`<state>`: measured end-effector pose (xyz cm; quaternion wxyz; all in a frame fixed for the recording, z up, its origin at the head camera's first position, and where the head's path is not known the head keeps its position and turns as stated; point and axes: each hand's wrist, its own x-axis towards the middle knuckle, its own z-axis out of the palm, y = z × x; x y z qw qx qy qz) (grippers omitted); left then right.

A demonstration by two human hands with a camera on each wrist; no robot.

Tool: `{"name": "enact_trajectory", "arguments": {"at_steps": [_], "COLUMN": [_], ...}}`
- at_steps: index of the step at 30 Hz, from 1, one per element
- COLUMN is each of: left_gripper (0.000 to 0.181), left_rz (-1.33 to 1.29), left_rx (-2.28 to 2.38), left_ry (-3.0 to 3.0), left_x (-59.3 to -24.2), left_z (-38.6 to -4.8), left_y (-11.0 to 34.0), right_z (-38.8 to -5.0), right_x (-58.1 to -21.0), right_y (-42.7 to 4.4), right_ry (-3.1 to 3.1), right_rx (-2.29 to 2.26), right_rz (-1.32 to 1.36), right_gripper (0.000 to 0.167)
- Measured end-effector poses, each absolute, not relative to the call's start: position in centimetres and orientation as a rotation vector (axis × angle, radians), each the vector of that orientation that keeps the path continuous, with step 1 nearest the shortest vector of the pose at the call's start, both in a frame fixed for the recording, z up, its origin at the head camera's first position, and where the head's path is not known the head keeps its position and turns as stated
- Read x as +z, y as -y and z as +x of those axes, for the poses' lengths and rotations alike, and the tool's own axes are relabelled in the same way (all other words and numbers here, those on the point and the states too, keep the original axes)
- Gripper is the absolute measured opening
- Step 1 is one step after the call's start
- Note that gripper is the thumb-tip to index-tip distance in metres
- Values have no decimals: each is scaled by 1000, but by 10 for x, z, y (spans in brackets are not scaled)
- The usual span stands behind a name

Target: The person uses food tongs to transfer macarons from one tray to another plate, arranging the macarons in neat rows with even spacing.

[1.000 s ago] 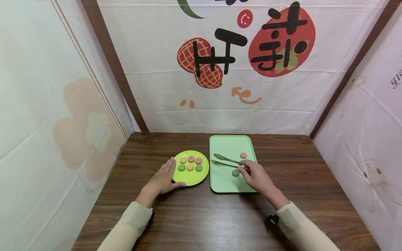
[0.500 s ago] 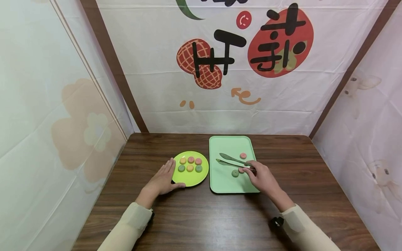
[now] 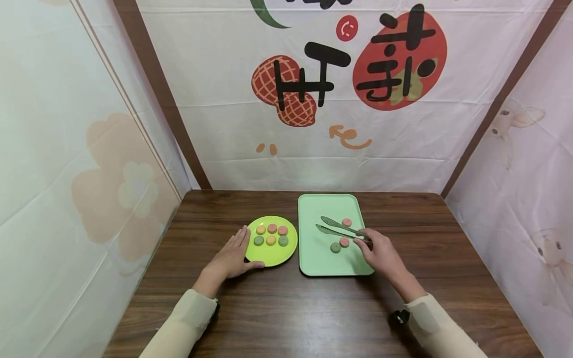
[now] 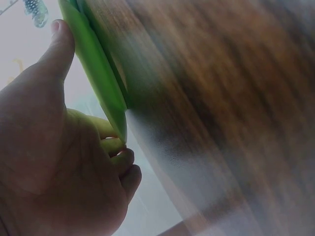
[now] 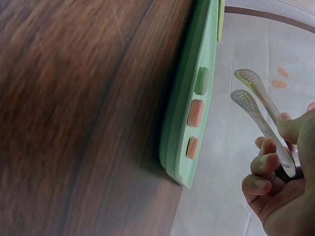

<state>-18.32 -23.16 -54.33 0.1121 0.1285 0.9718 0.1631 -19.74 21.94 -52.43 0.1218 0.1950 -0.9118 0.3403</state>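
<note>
My left hand [image 3: 229, 254] lies along the left rim of the yellow-green plate [image 3: 279, 257], thumb spread at its near edge; in the left wrist view its thumb and fingers touch the rim. Several pink, yellow and green macarons [image 3: 270, 240] sit on the plate in two rows. Above the right side of the pale green tray [image 3: 313, 258], my right hand [image 3: 380, 252] grips metal tongs [image 3: 335, 228]. The tongs' tips are apart, with nothing between them. Below them on the tray are a green macaron [image 3: 335, 247] and a pink one [image 3: 344, 242]; another pink macaron [image 3: 346, 222] lies farther back.
Plate and tray stand side by side on a dark wooden table [image 3: 286, 308], with a narrow gap between them. A printed white cloth [image 3: 224, 124] hangs behind the table, and more cloth hangs at both sides.
My right hand and the tongs have shifted right across the tray. The pink macaron beside the green one, formerly hidden by that hand, now shows. My left hand stays in place.
</note>
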Motion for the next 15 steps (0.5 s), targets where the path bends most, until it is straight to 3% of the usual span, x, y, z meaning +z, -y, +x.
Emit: {"name": "enact_trajectory", "arguments": {"at_steps": [15], "left_gripper": [121], "left_rz": [376], "left_rx": [489], "left_ry": [-2844], "left_x": [-540], "left_z": [-183], "left_y": [232], "right_z": [-200], "right_x": [-524], "right_y": [-232], "right_ry": [2696], "right_rx": [1042], "right_rz": [496], "right_gripper": [31]}}
